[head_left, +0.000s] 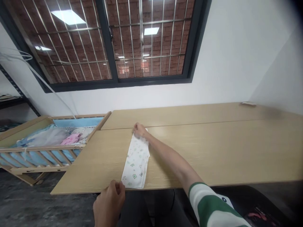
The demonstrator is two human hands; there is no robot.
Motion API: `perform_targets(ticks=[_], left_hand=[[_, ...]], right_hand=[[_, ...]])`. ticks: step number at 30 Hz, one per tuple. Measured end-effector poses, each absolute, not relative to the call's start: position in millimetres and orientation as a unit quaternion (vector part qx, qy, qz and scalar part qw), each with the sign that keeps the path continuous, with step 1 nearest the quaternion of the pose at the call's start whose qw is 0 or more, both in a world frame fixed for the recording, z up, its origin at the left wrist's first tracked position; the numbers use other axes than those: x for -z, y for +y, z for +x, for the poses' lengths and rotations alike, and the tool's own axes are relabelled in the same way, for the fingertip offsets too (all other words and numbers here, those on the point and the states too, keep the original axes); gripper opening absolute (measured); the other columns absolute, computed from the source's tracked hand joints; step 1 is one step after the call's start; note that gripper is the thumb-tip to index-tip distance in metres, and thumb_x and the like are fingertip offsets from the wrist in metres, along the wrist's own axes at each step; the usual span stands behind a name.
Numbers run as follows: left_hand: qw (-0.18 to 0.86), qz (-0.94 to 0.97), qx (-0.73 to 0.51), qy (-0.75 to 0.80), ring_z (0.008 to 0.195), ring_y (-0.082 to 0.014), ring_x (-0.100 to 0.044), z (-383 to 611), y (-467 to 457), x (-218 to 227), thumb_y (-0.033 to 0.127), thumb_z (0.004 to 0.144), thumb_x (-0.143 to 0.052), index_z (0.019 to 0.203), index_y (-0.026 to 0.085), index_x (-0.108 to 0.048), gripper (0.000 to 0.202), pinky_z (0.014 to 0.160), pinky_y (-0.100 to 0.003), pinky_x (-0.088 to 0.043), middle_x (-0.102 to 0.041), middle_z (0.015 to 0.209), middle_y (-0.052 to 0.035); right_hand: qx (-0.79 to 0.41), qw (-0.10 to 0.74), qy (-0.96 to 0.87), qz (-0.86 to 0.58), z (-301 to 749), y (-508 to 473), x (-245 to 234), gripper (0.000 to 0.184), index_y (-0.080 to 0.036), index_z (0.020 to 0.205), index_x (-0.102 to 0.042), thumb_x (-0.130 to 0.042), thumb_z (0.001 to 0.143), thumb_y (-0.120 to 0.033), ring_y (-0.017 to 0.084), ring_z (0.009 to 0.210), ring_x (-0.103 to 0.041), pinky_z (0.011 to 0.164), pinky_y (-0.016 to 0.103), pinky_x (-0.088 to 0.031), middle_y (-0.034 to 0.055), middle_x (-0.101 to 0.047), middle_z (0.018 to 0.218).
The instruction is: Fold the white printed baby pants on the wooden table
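A folded white cloth (135, 162) with a small green and grey print lies lengthwise on the wooden table (189, 151), reaching almost to the front edge. It looks like thin baby fabric, but its exact kind is unclear. At its far end, my right hand (140, 129) is closed on the upper left corner, the forearm stretching across the table. My left hand (110, 201) is in front of the table edge, thumb and fingers pinched at the near left corner. The fingertips partly cover that corner.
A wooden crib (42, 168) with blue lining, holding a pink cloth (71, 139) and other fabrics, stands against the table's left side. Behind are a white wall (224, 56) and a barred window (151, 41). A small flat object (248, 103) lies at the back right.
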State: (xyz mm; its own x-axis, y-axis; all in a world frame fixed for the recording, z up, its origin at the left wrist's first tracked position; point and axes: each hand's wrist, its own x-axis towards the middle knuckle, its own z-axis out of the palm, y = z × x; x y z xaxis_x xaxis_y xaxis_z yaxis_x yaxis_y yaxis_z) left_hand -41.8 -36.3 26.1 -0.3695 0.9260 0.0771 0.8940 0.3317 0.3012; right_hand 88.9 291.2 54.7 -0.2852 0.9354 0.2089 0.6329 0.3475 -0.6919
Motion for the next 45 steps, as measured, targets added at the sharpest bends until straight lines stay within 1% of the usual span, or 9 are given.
perform_targets(ticks=[4, 8, 13, 19, 25, 33, 40, 42, 45], left_hand=[[-0.151, 0.662, -0.299, 0.67, 0.098, -0.0308, -0.068, -24, -44, -15, 0.041, 0.097, -0.046, 0.106, 0.02, -0.065, 0.029, 0.083, -0.041, -0.052, -0.074, 0.105, -0.0114], [-0.258, 0.735, -0.297, 0.552, 0.119, -0.0361, -0.061, 1, -49, 19, 0.033, 0.094, -0.053, 0.126, 0.011, -0.059, 0.039, 0.095, -0.047, -0.05, -0.067, 0.125, -0.0194], [-0.321, 0.748, -0.239, 0.53, 0.13, -0.0451, -0.052, 7, -53, 57, 0.034, 0.087, -0.064, 0.131, 0.009, -0.059, 0.051, 0.096, -0.055, -0.051, -0.063, 0.131, -0.0247], [-0.276, 0.749, -0.208, 0.566, 0.136, -0.043, -0.048, 1, -58, 51, 0.031, 0.09, -0.063, 0.15, 0.025, -0.045, 0.063, 0.106, -0.065, -0.042, -0.047, 0.151, -0.0207], [-0.294, 0.749, -0.178, 0.567, 0.133, -0.0415, -0.051, -4, -58, 54, 0.028, 0.09, -0.062, 0.152, 0.031, -0.043, 0.065, 0.104, -0.068, -0.042, -0.049, 0.15, -0.0209], [-0.295, 0.763, -0.185, 0.544, 0.128, -0.0388, -0.055, 4, -49, 48, 0.029, 0.092, -0.061, 0.152, 0.031, -0.042, 0.063, 0.108, -0.067, -0.038, -0.053, 0.145, -0.0194], [-0.171, 0.78, -0.245, 0.55, 0.119, -0.0303, -0.061, 28, -29, 2, 0.035, 0.098, -0.056, 0.131, 0.023, -0.062, 0.036, 0.114, -0.064, -0.037, -0.066, 0.125, -0.0129], [-0.142, 0.784, -0.285, 0.533, 0.118, -0.0273, -0.062, 20, -21, -4, 0.03, 0.099, -0.053, 0.123, 0.02, -0.065, 0.029, 0.115, -0.059, -0.039, -0.067, 0.124, -0.0117], [-0.113, 0.803, -0.315, 0.494, 0.122, -0.025, -0.061, 1, -9, -2, 0.025, 0.1, -0.049, 0.12, 0.02, -0.065, 0.026, 0.112, -0.052, -0.046, -0.066, 0.13, -0.0114]], right_hand=[[-0.25, 0.26, -0.88, -0.308, 96, 217, -57, 0.035, -0.019, 0.131, -0.056, -0.054, 0.099, -0.031, 0.024, 0.123, -0.059, 0.104, 0.037, -0.045, 0.0126, -0.062, 0.136], [-0.27, 0.133, -0.952, -0.063, 104, 131, -48, 0.051, -0.021, 0.151, -0.044, -0.048, 0.103, -0.038, 0.022, 0.149, -0.033, 0.12, 0.035, -0.029, 0.0103, -0.039, 0.16], [-0.256, 0.036, -0.964, -0.067, 119, 104, -30, 0.058, -0.023, 0.157, -0.037, -0.04, 0.105, -0.048, 0.02, 0.155, -0.017, 0.126, 0.039, -0.011, 0.0083, -0.024, 0.166], [-0.205, 0.014, -0.963, -0.173, 129, 183, -21, 0.067, -0.031, 0.16, -0.026, -0.038, 0.102, -0.061, 0.022, 0.156, -0.008, 0.126, 0.044, -0.003, 0.0041, -0.012, 0.168], [-0.159, 0.055, -0.934, -0.315, 141, 287, -13, 0.062, -0.024, 0.158, -0.033, -0.036, 0.104, -0.054, 0.026, 0.156, -0.013, 0.126, 0.047, -0.009, 0.0072, -0.019, 0.166], [-0.116, 0.079, -0.946, -0.293, 149, 328, -5, 0.056, -0.016, 0.157, -0.036, -0.034, 0.106, -0.039, 0.023, 0.153, -0.022, 0.126, 0.04, -0.018, 0.008, -0.027, 0.164], [0.0, 0.118, -0.939, -0.324, 150, 312, -34, 0.055, -0.01, 0.15, -0.046, -0.052, 0.097, -0.025, 0.029, 0.152, -0.027, 0.124, 0.043, -0.017, 0.0169, -0.032, 0.162], [0.025, 0.141, -0.938, -0.315, 151, 289, -46, 0.052, -0.012, 0.146, -0.05, -0.052, 0.095, -0.018, 0.028, 0.149, -0.032, 0.122, 0.042, -0.022, 0.0167, -0.035, 0.161], [-0.003, 0.175, -0.946, -0.273, 159, 233, -59, 0.038, -0.013, 0.132, -0.061, -0.047, 0.097, -0.017, 0.027, 0.134, -0.051, 0.113, 0.043, -0.038, 0.0174, -0.054, 0.146]])
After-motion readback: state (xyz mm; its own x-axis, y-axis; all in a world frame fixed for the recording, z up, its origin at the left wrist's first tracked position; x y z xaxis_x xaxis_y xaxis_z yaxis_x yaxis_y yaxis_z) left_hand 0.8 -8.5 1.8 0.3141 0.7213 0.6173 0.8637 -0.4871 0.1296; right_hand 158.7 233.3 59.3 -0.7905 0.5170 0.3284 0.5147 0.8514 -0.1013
